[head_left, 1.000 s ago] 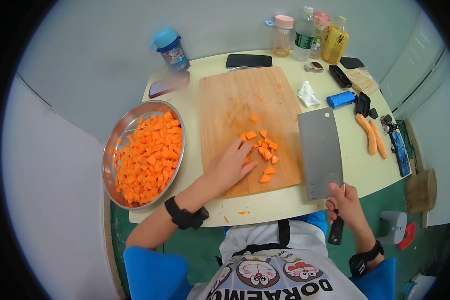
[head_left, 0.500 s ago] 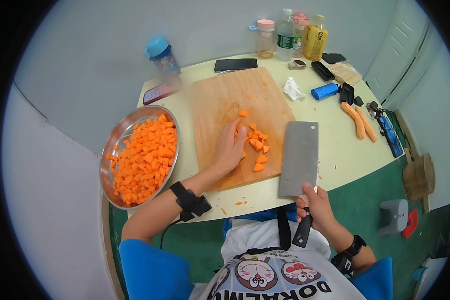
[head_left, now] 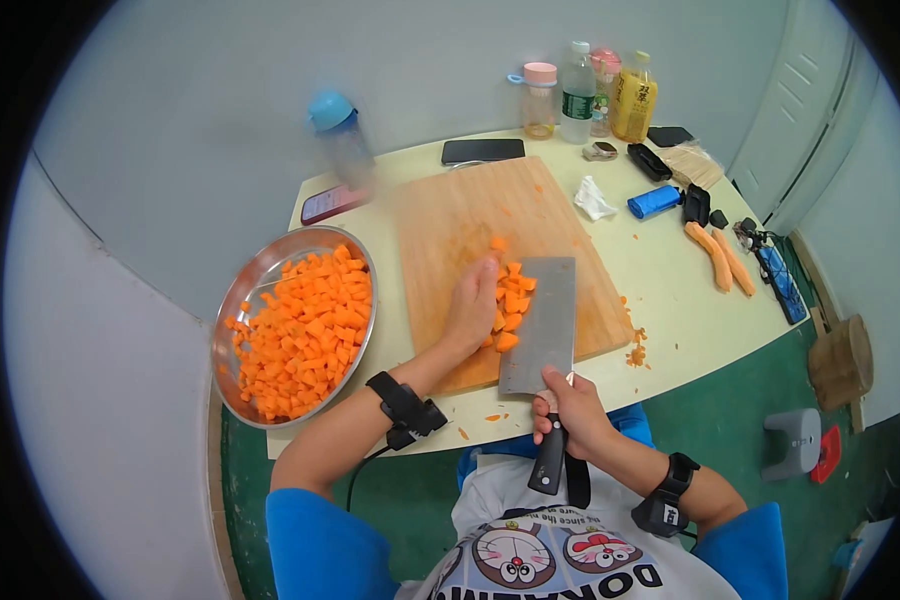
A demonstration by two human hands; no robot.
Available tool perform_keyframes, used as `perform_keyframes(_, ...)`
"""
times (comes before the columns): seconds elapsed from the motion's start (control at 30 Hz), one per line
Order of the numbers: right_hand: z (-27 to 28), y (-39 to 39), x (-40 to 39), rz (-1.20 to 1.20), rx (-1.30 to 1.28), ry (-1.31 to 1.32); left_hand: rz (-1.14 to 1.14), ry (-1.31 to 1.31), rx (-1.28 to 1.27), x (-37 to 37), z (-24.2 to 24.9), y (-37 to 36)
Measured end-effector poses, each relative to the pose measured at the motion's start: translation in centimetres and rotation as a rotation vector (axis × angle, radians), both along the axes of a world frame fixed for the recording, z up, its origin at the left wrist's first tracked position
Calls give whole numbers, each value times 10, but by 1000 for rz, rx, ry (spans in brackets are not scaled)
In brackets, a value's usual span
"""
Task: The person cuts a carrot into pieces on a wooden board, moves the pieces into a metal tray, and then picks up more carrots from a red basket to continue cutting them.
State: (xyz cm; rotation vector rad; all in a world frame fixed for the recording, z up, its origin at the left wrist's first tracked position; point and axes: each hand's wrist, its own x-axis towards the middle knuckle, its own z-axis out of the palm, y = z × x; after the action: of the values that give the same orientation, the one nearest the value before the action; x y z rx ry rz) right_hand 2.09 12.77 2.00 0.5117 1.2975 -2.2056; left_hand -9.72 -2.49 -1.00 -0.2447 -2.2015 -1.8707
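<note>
On the wooden cutting board [head_left: 450, 215] lies a small pile of orange carrot pieces [head_left: 513, 302]. My left hand [head_left: 473, 305] rests on its edge along the pile's left side, fingers together; anything under the palm is hidden. My right hand [head_left: 573, 410] grips the black handle of a wide cleaver [head_left: 540, 325]. The blade lies nearly flat over the board, its left edge against the pile's right side. At the left, a round metal bowl [head_left: 232, 385] holds many diced carrot pieces [head_left: 305, 335].
Along the back stand a blue-capped bottle [head_left: 335, 130] and several drink bottles [head_left: 577, 95]. A black phone [head_left: 482, 151], a crumpled tissue [head_left: 594, 198], a blue roll [head_left: 654, 202] and two peeled carrots [head_left: 710, 255] lie on the table. Peel scraps [head_left: 637, 345] sit right of the board.
The cleaver has moved left in my right hand, from the board's right edge to the pile. The carrot pieces are now gathered more closely between the blade and my left hand.
</note>
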Motion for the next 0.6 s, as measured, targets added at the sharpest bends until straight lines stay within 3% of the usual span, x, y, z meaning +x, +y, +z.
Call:
perform_keyframes(0.07,5,-8,-5,16,20,-21,-23,4,35,0,0,-2)
perform_keyframes(0.17,2,-12,-9,18,27,-25,-138,-13,-142,0,2,-7)
perform_keyframes(0.23,5,-10,-10,35,39,-21,-57,331,-354,1,3,0)
perform_keyframes(0.47,2,-2,-12,83,34,1,-93,360,-438,3,-1,7)
perform_keyframes(0.6,23,-6,-8,113,147,102,-62,447,-484,14,22,2)
